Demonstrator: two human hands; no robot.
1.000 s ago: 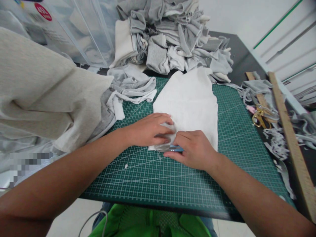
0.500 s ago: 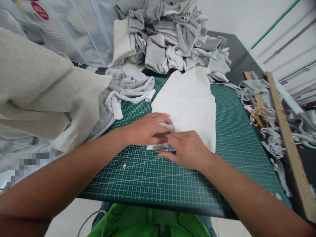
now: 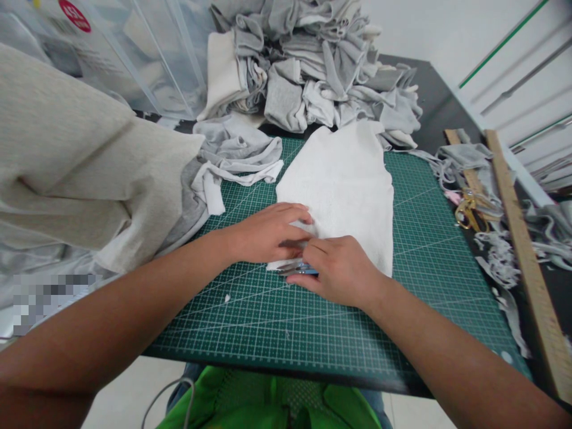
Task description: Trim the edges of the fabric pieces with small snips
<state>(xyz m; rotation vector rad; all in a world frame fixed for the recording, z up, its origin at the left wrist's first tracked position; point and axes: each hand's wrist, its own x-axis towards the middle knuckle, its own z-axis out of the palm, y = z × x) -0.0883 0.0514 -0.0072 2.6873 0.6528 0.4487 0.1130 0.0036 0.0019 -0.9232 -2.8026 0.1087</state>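
Observation:
A piece of white fabric (image 3: 339, 179) lies flat on the green cutting mat (image 3: 250, 333). My left hand (image 3: 268, 232) rests on its lower left part, with the fingers apart and pointing right. Closed around small blue-handled thread snips (image 3: 304, 270), my right hand (image 3: 342, 268) is at the fabric's lower edge. The snips' metal blades point left, under the fingers of my left hand. My right hand hides most of their handle, and the spot where blades and fabric meet is partly covered.
Beige fabric (image 3: 89, 161) and grey cloth (image 3: 236, 146) spread on the left. Folded grey pieces (image 3: 286, 95) are heaped behind, beside a clear plastic box (image 3: 165, 53). To the right lie gold-handled scissors (image 3: 467, 214), a wooden ruler (image 3: 522, 256) and fabric scraps (image 3: 498, 256).
The whole view has shifted slightly. Both hands, the snips and the white fabric keep nearly the same positions relative to one another.

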